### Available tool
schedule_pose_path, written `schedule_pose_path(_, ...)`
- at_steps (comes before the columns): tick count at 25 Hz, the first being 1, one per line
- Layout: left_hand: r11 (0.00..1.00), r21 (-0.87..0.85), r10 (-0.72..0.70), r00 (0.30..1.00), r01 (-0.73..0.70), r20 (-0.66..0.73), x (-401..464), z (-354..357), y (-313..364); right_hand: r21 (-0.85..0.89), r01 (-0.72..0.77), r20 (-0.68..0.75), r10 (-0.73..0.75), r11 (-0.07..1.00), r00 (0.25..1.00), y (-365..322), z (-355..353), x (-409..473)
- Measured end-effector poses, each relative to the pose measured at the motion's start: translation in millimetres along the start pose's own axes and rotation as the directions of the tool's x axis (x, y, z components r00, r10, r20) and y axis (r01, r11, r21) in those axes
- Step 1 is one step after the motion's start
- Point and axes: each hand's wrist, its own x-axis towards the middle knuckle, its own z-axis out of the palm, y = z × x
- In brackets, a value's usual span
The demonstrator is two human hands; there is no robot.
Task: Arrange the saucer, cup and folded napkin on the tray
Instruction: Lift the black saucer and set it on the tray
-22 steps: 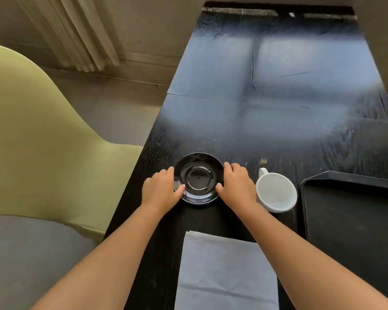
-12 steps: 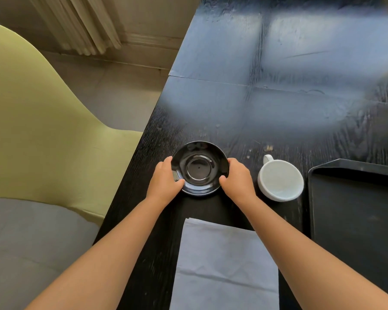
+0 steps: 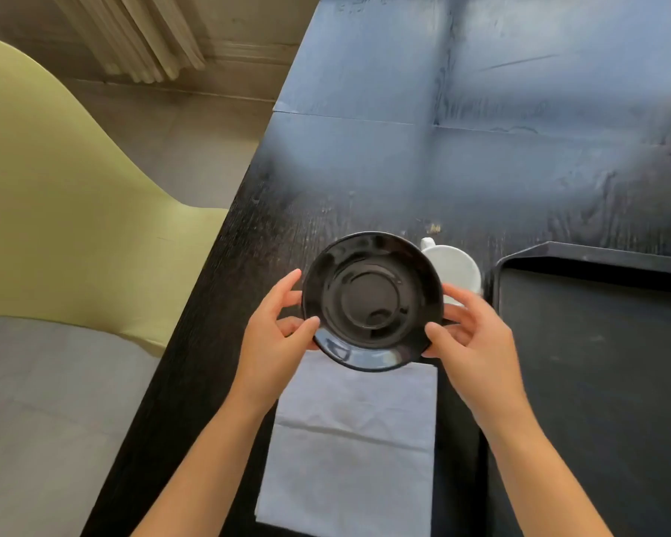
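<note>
Glossy black saucer (image 3: 372, 300), round, ringed centre, between both hands.

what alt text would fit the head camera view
Both hands, left hand and right hand, hold a black saucer above a dark table. A white cup, grey napkin and black tray sit nearby.

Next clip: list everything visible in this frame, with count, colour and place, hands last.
saucer: 1, black, held above the table's near part
cup: 1, white, on the table behind the saucer
napkin: 1, pale blue-grey, flat on the table's near edge
tray: 1, black, right on the table
table: 1, black wood
chair: 1, yellow-green, left of the table
curtain: 1, beige, far left
left hand: grips the saucer's left rim
right hand: grips its right rim
</note>
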Motion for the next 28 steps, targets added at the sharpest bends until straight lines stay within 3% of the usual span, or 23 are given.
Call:
schedule_pose_path(5,0.968,-0.249,-0.016,0.996,0.037,0.086,-32,86,26,0.136,-0.032,-0.129,0.05,0.99,0.99,2,-94,-21)
schedule_pose_path(10,0.956,-0.256,-0.096,0.976,0.146,0.198,-30,183,29,0.184,-0.118,-0.252,0.163,0.976,0.954,41,-169,-6)
schedule_pose_path(18,0.987,0.136,-0.077,0.996,0.082,-0.044,-11,263,3,0.233,-0.239,-0.234,0.292,0.943,0.927,97,-204,35)
schedule_pose_path(22,0.953,0.304,0.008,0.999,0.008,-0.049,-9,270,6,0.227,-0.255,-0.215,0.304,0.94,0.928,109,-205,43)
schedule_pose_path(28,0.901,0.433,0.05,0.997,-0.021,-0.056,-13,275,10,0.086,-0.303,-0.275,0.315,0.949,0.909,116,-206,46)
